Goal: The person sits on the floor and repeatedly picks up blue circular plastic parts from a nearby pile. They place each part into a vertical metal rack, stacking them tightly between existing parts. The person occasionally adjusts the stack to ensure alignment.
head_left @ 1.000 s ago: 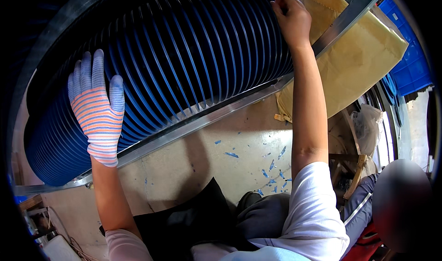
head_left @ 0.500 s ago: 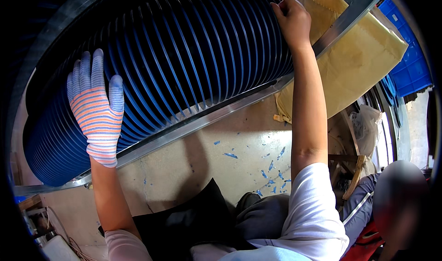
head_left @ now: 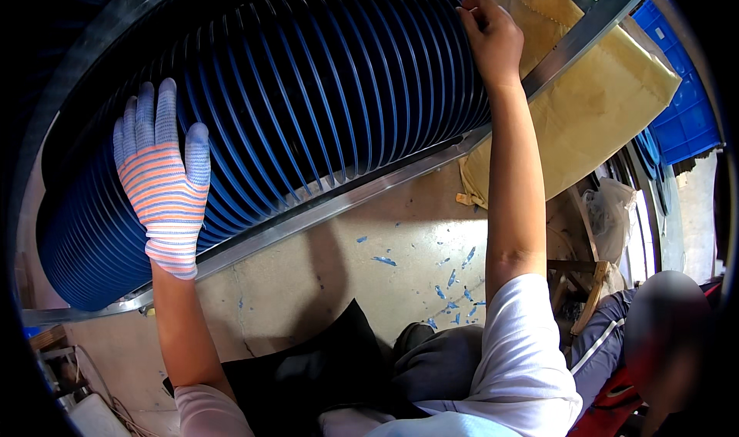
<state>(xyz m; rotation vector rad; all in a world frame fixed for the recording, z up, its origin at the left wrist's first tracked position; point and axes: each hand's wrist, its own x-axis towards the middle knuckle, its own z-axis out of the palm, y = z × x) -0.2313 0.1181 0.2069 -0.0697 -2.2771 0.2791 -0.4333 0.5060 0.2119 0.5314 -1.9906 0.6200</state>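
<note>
A long, thick ribbed hose [head_left: 323, 90], black with blue spiral ribs, lies along a metal rail across the upper view. My left hand [head_left: 163, 179] wears a striped knit glove with grey-blue fingers. It rests flat on the hose's left part, fingers straight and thumb apart. My bare right hand [head_left: 493, 40] is at the hose's upper right, its fingers bent in a pinch against the outermost ribs. Whatever is between those fingertips is too small or hidden to make out.
The metal rail [head_left: 323, 210] runs under the hose's near side. Tan wrapped material [head_left: 593, 113] and a blue crate [head_left: 685, 113] lie to the right. Blue scraps [head_left: 450, 291] are scattered on the floor. A person [head_left: 600, 337] is close by at lower right.
The hose's ribs have shifted slightly under my hands. My right hand has dropped a little, and its fingers are still bent. My left hand stays flat in nearly the same place.
</note>
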